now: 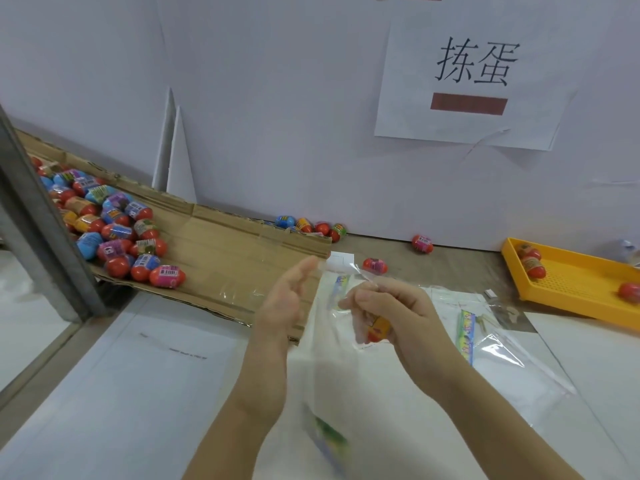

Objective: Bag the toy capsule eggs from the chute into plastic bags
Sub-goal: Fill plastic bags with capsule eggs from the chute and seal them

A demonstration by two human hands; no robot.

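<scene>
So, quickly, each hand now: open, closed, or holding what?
Left hand: open, fingers straight.
Right hand: closed, grips a capsule egg and the plastic bag.

The cardboard chute (221,258) slopes from the left toward the middle of the surface (156,375), a heap of capsule eggs (117,233) on its upper part and a few more behind its lower end, at the wall (277,98). A tray (571,285) with three eggs in it lies at the right. Before the chute's end the right grip (391,317) holds a plastic bag (332,368), more bags (491,337) lying flat to its right
</scene>
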